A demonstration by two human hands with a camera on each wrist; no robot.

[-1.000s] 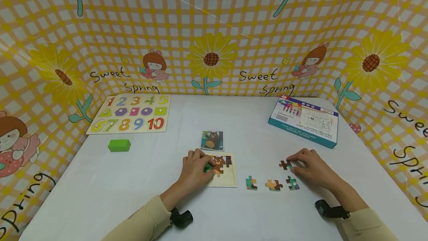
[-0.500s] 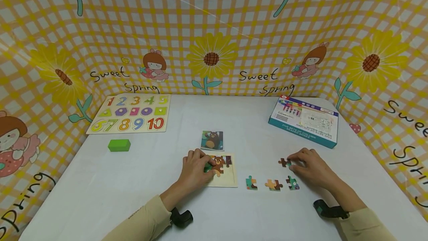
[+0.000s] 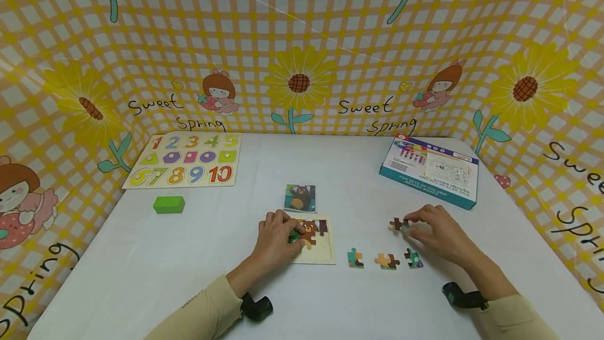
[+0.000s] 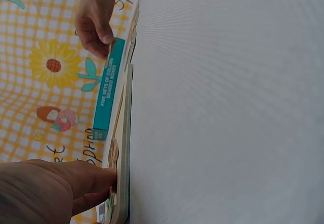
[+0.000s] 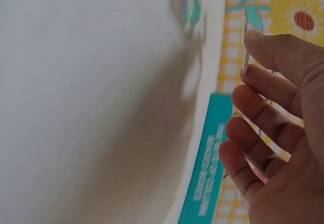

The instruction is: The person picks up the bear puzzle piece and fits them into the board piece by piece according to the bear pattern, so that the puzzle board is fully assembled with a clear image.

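Observation:
My left hand (image 3: pixel 276 237) rests on the left part of a shallow wooden puzzle board (image 3: pixel 325 256), fingertips on its pieces. A partly assembled bear picture (image 3: pixel 309 229) shows beside those fingers; the hand hides the board's left side. In the left wrist view the left fingers (image 4: pixel 96 181) press on the board's face. My right hand (image 3: pixel 439 232) pinches a brown and green jigsaw piece (image 3: pixel 398 224) between thumb and index finger, above the table. The right wrist view shows that piece (image 5: pixel 245 19) edge-on, the other fingers loosely bent.
Three loose jigsaw pieces, a teal one (image 3: pixel 355 258), a tan-brown one (image 3: pixel 388 261) and a green-brown one (image 3: pixel 413 258), lie right of the board. Behind it is a bear picture card (image 3: pixel 300 198). Farther out are a green block (image 3: pixel 169 204), a number board (image 3: pixel 184 160) and a teal box (image 3: pixel 429 172).
My right hand has lifted the brown and green jigsaw piece from the table and moved it slightly left. The left hand has stayed in place on the board.

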